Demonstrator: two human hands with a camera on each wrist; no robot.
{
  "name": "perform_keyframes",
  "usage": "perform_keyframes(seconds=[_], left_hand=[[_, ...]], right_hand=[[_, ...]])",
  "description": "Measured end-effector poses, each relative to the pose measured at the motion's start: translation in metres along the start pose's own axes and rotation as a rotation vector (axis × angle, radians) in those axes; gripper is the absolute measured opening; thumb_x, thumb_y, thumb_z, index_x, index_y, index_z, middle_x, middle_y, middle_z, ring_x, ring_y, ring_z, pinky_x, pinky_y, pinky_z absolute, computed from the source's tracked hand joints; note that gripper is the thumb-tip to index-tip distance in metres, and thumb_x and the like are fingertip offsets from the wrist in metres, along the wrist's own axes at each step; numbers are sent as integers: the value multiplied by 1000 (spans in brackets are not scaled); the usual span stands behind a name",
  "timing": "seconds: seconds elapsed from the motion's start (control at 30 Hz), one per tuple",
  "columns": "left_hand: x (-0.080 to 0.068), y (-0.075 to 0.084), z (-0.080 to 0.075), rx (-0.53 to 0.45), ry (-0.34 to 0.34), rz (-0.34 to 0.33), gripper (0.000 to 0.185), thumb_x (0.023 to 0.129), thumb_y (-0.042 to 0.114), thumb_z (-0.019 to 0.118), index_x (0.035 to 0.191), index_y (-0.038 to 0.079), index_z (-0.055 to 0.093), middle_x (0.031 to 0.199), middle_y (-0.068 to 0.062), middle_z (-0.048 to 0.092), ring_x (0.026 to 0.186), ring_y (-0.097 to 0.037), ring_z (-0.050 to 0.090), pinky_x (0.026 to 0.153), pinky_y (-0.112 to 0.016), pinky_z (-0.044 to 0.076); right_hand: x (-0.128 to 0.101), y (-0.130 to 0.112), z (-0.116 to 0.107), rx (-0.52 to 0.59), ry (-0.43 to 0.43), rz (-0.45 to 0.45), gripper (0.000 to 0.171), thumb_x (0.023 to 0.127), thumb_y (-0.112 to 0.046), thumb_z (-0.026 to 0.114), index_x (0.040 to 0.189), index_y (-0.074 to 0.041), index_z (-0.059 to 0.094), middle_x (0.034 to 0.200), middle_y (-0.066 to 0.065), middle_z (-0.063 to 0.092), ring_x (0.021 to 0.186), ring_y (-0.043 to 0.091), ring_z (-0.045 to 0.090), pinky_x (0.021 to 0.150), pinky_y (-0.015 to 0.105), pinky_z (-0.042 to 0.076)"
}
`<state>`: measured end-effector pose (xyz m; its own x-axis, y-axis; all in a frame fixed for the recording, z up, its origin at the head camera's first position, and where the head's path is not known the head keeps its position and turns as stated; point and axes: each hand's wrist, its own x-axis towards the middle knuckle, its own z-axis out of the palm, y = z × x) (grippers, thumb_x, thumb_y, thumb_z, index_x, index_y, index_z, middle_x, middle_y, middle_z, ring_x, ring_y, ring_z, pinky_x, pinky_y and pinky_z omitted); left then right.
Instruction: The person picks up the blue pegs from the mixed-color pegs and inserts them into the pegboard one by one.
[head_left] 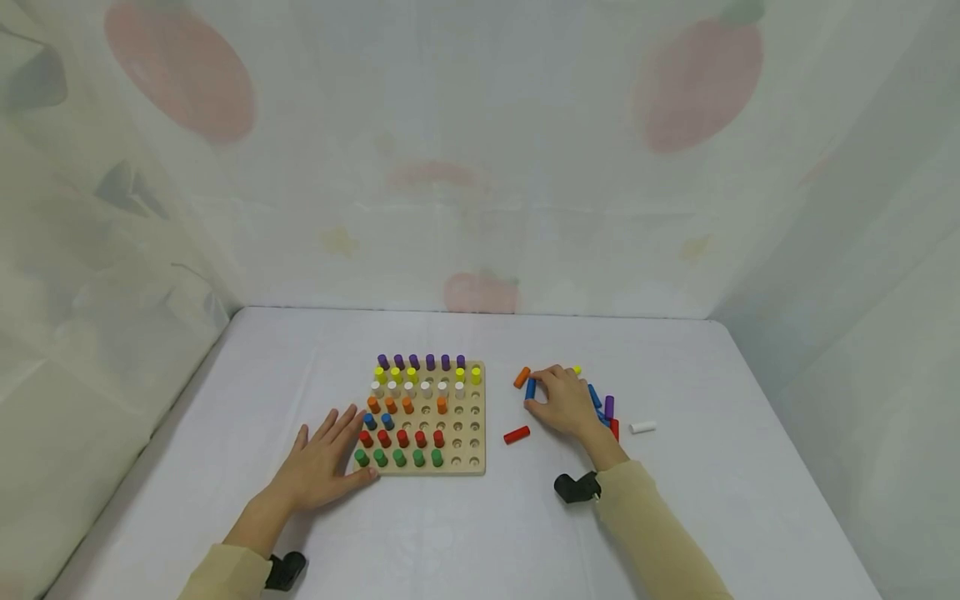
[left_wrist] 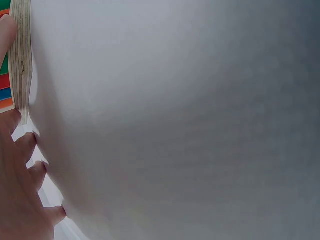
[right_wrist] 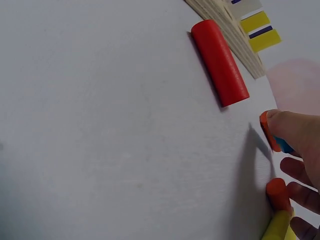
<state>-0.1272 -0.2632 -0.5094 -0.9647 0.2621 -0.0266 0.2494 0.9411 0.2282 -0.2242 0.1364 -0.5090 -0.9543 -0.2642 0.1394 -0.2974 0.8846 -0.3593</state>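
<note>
A wooden pegboard stands on the table with rows of purple, yellow, white, orange, blue, red and green pegs; its right-hand holes are bare. My left hand lies spread along the board's left side, thumb at the near left corner and fingers straight. To the right of the board, my right hand pinches a blue peg between thumb and finger, above the table. An orange peg lies just beyond it, and a red peg rests nearer the board, large in the right wrist view.
Loose pegs, among them a purple peg and several blue ones, lie partly behind the right hand. Farther right is a white peg. Patterned curtains enclose the white table at the back and sides.
</note>
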Motion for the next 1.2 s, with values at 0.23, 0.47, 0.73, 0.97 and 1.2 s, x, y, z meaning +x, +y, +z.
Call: perform_keyframes(seconds=[0.23,0.47,0.73,0.97,1.2], left_hand=[[-1,1,-2,-5,8,5,95,74,73,51,146,16,26,151,-10,26,137,-39,21,101,-71,12],[0,0,0,-5,9,4,95,74,74,50,147,17,26,151,-10,25,137,-39,20,102,-70,11],[-1,0,1,-2,12,3,96,74,74,50,147,17,26,151,-10,25,137,-39,20,102,-70,11],[-1,1,-1,0,8,3,96,74,73,51,147,16,26,151,-10,25,137,-39,20,102,-70,11],[0,0,-1,-1,7,5,95,75,73,51,147,16,26,151,-10,25,137,-39,20,102,-70,11]], right_hand=[[2,-5,-6,47,56,-25,45,80,-35,68,118,-13,61,113,8,61,101,27,54,85,44,46],[5,-10,-9,118,64,-29,43,80,-31,69,118,-13,61,105,3,64,95,22,55,82,37,48],[7,-19,-10,219,2,32,47,81,-27,69,125,-14,55,98,-2,66,88,16,57,75,32,50],[9,-26,-7,287,-6,51,51,82,-21,69,129,-16,50,94,-1,65,78,11,55,68,26,48],[11,-41,-6,334,-29,38,53,83,-18,67,132,-17,48,88,-2,60,70,11,50,61,23,43]])
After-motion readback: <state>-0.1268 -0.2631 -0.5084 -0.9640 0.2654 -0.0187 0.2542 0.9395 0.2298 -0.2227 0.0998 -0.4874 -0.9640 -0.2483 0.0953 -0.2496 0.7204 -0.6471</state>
